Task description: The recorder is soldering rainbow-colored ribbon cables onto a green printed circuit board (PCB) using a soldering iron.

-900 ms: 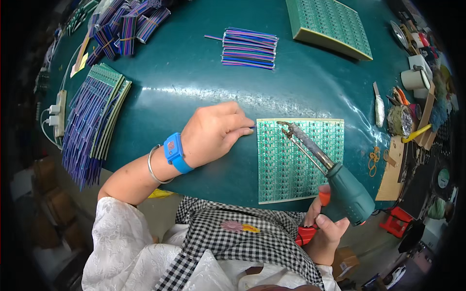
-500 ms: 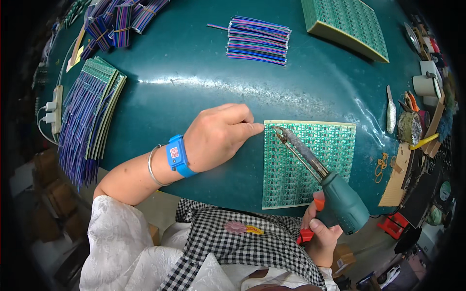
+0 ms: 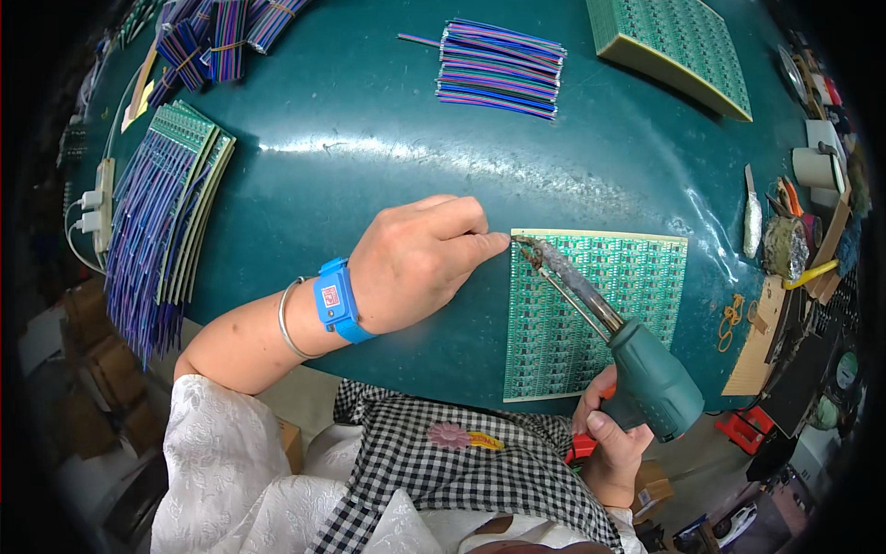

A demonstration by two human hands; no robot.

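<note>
Below my head camera, a green circuit board panel (image 3: 554, 346) lies flat near the front edge of a dark green bench (image 3: 314, 185), right of centre. My left hand (image 3: 417, 258), with a blue wristband (image 3: 338, 300) and a metal bangle (image 3: 285, 319) on its arm, reaches to the panel's upper left corner. Its thumb and forefinger are pressed together there; I cannot tell what, if anything, they pinch. My right hand (image 3: 609, 429) is wrapped around the handle of a dark green soldering gun (image 3: 657, 383) with a red trigger. The gun slants up and left over the panel, its darkened tip at that same corner, just beside my left fingertips; I cannot tell whether it touches the board.

Farther back, a pile of blue, purple and pink wires (image 3: 501, 69) lies beyond the panel, one wire sticking out to the left. A stack of bare panels (image 3: 678, 51) is at upper right. On the left, wired panels (image 3: 157, 231) lean in an overlapping row, their purple-blue leads hanging toward me.
</note>
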